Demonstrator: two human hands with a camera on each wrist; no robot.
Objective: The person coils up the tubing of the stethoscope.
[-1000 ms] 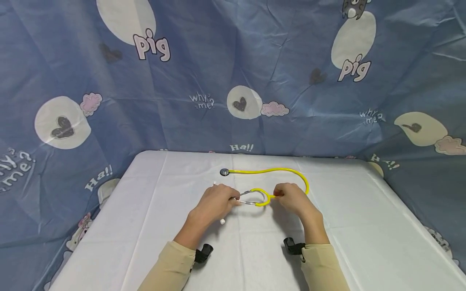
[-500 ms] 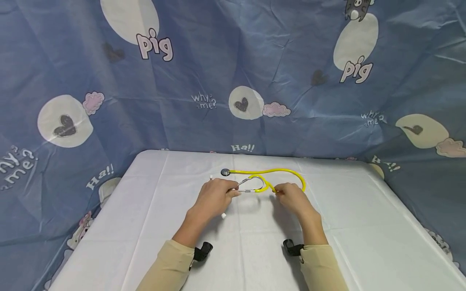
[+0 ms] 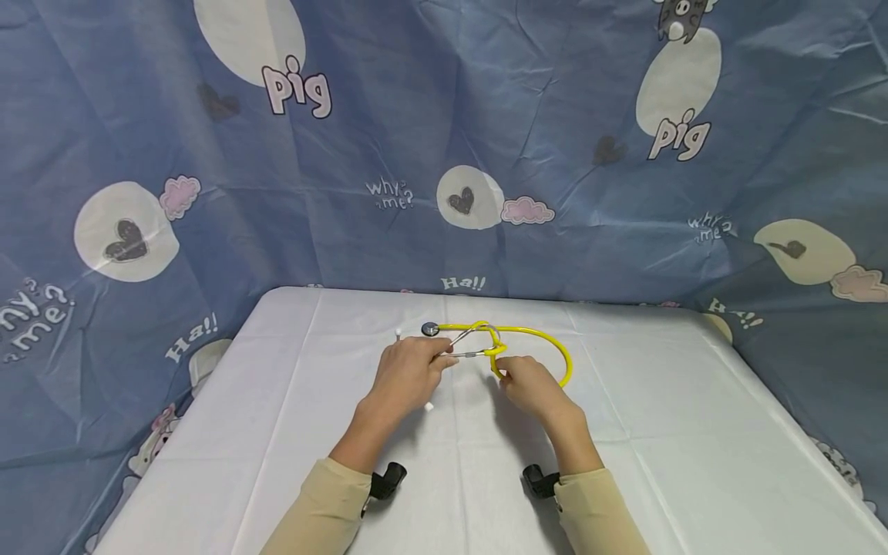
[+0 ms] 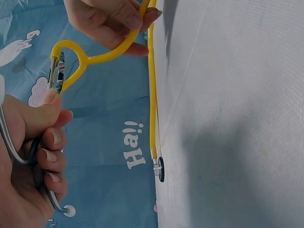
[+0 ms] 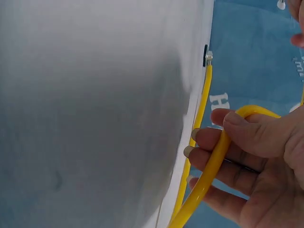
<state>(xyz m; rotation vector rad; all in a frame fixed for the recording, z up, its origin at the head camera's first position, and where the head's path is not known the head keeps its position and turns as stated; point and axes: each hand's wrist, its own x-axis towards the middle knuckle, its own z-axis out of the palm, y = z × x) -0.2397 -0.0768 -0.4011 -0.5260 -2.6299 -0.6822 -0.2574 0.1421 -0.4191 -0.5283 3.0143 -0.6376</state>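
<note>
Both hands (image 3: 408, 375) grip a yellow stethoscope (image 3: 496, 350) above a white table (image 3: 680, 432).

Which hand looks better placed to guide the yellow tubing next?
Probably the right hand: it pinches the yellow tubing between thumb and fingers, while the left hand is occupied gripping the metal ear tubes.

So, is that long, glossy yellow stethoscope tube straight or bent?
Bent: in the head view, the yellow tube curves in an arc from the round metal chest piece around to the right hand.

One stethoscope (image 3: 495, 351), two hands (image 3: 409, 374) (image 3: 530, 385), one table (image 3: 479, 493)
</note>
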